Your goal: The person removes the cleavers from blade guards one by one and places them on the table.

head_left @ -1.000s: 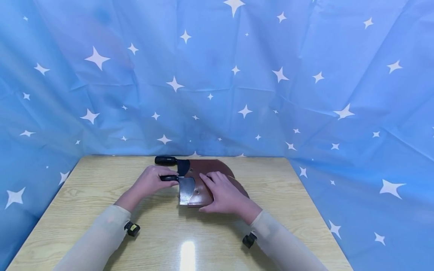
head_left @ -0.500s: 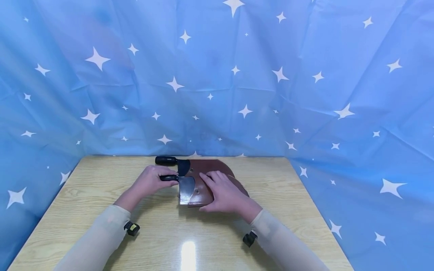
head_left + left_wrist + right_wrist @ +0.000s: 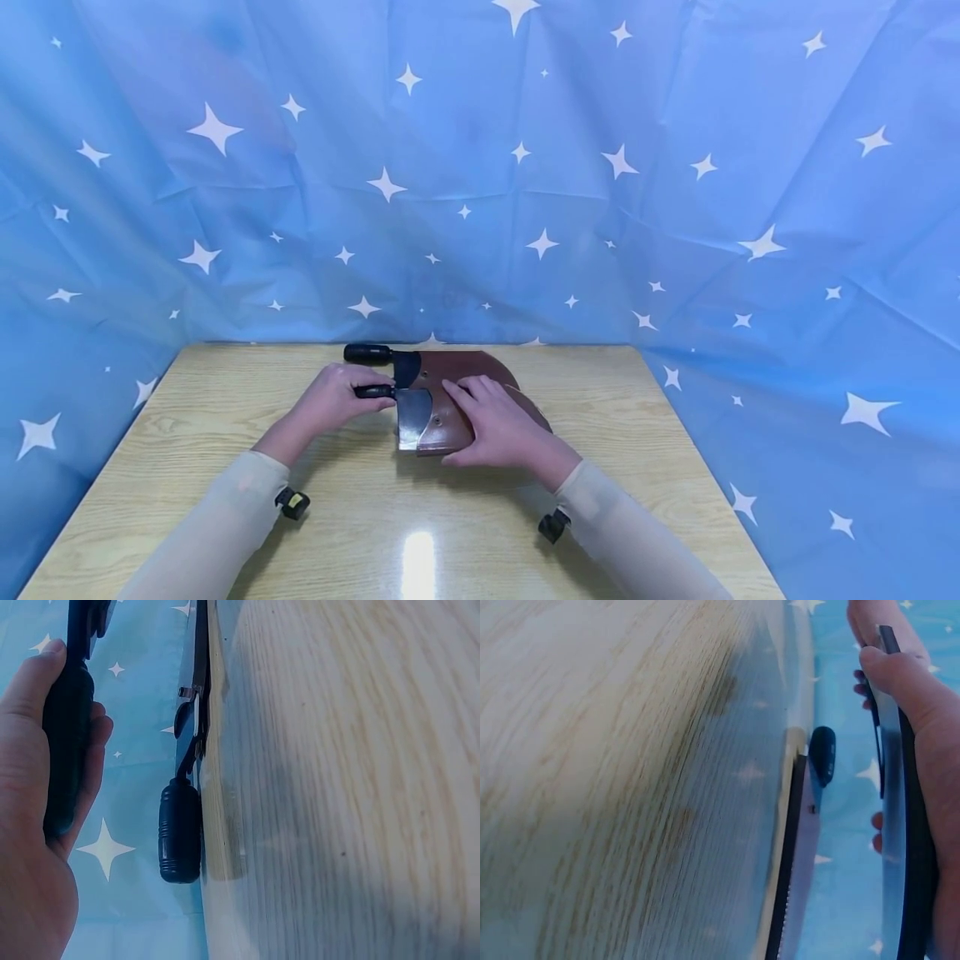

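Note:
My left hand (image 3: 330,402) grips the black handle (image 3: 67,750) of the nearer cleaver, whose wide shiny blade (image 3: 412,421) shows at the mouth of a brown leather sheath (image 3: 452,427). That sheath lies in the grip of my right hand (image 3: 495,429), thumb on the near edge and fingers over the top; in the right wrist view thumb and fingertips stand on opposite sides of it. The cleaver is raised over the table in both wrist views. Behind it lies a second cleaver with a black handle (image 3: 367,355), its dark blade (image 3: 407,370) mostly inside another brown sheath (image 3: 461,363).
The second cleaver rests near the far edge of the light wood table (image 3: 360,517), partly overlapped by the nearer one in the head view. A blue curtain (image 3: 480,167) with white stars hangs right behind the table and along both sides.

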`<state>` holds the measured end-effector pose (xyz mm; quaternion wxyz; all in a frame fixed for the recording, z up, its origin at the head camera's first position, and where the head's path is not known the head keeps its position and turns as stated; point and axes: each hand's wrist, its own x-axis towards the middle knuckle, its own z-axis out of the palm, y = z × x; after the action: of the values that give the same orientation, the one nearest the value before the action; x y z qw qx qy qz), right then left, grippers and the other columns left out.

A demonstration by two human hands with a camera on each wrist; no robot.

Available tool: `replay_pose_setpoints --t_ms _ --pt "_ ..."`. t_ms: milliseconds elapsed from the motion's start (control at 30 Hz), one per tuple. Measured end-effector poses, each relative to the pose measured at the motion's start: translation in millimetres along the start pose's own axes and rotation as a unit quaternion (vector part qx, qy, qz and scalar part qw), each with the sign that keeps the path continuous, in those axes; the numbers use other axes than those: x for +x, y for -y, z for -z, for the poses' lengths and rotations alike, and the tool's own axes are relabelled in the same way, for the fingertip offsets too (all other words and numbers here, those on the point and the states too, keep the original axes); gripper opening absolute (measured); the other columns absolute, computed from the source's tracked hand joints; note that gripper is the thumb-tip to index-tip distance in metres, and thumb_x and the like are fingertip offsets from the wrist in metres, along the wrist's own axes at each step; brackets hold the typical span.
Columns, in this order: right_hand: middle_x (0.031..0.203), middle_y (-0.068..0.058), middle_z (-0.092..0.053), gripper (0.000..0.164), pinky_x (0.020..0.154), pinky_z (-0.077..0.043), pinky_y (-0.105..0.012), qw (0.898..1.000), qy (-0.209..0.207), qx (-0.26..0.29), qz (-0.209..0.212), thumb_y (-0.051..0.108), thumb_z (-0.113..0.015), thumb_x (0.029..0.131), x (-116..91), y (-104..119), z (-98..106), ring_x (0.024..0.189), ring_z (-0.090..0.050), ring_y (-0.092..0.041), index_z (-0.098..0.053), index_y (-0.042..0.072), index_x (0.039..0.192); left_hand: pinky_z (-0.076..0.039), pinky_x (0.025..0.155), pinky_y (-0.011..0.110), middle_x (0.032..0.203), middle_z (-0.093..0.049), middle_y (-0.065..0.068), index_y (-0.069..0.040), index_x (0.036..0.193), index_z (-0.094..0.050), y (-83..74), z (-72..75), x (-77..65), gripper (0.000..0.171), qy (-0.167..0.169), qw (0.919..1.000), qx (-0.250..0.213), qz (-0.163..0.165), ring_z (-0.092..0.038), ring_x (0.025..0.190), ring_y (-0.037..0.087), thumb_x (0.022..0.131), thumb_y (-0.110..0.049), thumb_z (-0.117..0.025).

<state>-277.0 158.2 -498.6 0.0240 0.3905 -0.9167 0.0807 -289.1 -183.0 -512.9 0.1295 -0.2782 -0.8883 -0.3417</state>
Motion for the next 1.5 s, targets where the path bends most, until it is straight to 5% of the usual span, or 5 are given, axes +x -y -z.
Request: replay_pose_setpoints --t_ms 1200,1500 --pt "0.155 -0.007 -0.050 0.123 0.122 -0.041 -0.050 1.000 -0.022 0.005 0.003 0.082 -0.079 0.083 -5.0 -11.2 5.4 0.140 -0.047 -0.026 -0.034 0.014 0.175 -0.065 0.087 0.046 0.112 -0.083 -0.008 -0.023 0.120 -0.088 6.0 6.9 0.6 0.032 -0.004 0.9999 0.003 0.011 -0.079 0.103 0.018 0.091 -0.035 -0.095" --pt "0.160 -0.009 -0.046 0.126 0.123 -0.040 -0.050 1.000 -0.006 0.001 0.017 0.084 -0.076 0.085 -4.6 -14.9 3.4 0.145 -0.043 -0.027 -0.028 0.011 0.176 -0.063 0.090 0.047 0.114 -0.082 -0.008 -0.025 0.121 -0.087 6.9 10.4 2.9 0.031 0.018 0.9998 -0.002 0.013 -0.079 0.105 0.018 0.092 -0.035 -0.094"
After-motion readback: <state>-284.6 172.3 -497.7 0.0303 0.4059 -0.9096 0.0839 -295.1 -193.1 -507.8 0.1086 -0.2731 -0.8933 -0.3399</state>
